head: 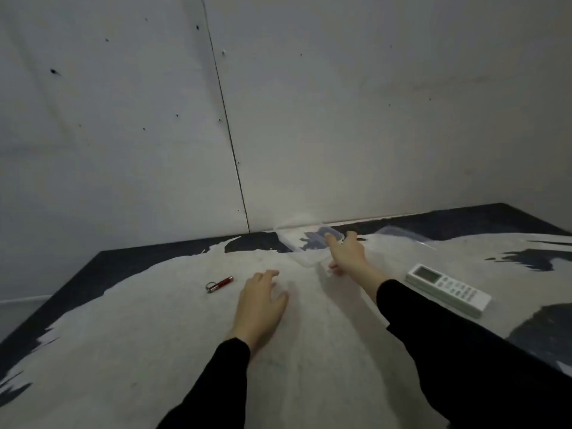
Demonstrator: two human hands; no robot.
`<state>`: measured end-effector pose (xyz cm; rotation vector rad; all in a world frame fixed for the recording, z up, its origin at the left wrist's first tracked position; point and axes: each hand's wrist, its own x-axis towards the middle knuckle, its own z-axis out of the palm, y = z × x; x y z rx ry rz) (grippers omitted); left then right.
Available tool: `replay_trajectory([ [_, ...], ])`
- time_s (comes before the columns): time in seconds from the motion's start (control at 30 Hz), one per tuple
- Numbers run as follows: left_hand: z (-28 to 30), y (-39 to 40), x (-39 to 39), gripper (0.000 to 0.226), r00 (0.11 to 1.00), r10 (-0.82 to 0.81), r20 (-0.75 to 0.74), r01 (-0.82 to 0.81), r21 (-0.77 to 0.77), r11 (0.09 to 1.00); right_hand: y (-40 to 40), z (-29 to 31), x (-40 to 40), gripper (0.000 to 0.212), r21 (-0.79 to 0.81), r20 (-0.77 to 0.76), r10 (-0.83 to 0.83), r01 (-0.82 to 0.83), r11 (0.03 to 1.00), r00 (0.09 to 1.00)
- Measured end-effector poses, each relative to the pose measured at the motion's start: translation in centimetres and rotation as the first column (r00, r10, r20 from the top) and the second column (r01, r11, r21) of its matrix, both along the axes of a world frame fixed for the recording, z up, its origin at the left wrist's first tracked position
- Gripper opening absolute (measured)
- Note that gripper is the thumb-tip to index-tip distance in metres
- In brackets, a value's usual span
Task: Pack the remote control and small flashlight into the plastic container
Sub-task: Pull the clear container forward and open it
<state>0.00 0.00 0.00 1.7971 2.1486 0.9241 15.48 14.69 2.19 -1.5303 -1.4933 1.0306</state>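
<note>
A clear plastic container [301,243] sits near the far edge of the table, blurred and hard to outline. My right hand [346,253] grips its near right rim, fingers over the edge. A small red flashlight [220,283] with a key ring lies on the cloth to the left. My left hand [261,301] hovers flat and open, fingers spread, just right of the flashlight and not touching it. A white remote control [448,289] with a screen lies on the right, apart from both hands.
A clear lid [402,235] lies flat behind the remote, right of the container. The table has a pale cloth [154,335] over a dark top and stands against a grey wall [278,119]. Its left edge drops off at a dark border.
</note>
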Motion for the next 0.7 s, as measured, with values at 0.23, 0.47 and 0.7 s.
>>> replay_trajectory([
  [0.23, -2.1, 0.2, -1.0, 0.039, 0.993, 0.031, 0.117, -0.043, 0.105, 0.994, 1.3, -0.2, -0.5, 0.062, -0.003, 0.093, -0.033, 0.033, 0.999, 0.995],
  [0.47, -1.5, -0.2, -0.8, 0.036, 0.917, 0.03, 0.398, -0.133, 0.234, 0.963, -2.6, 0.4, 4.8, 0.055, 0.006, 0.156, 0.079, -0.081, 0.997, 0.985],
  [0.7, -0.4, -0.7, 2.8, 0.033, 0.802, -0.042, 0.596, -0.107, 0.212, 0.971, -9.8, 2.0, 10.6, 0.056, -0.077, 0.298, 0.348, -0.341, 0.937, 0.889],
])
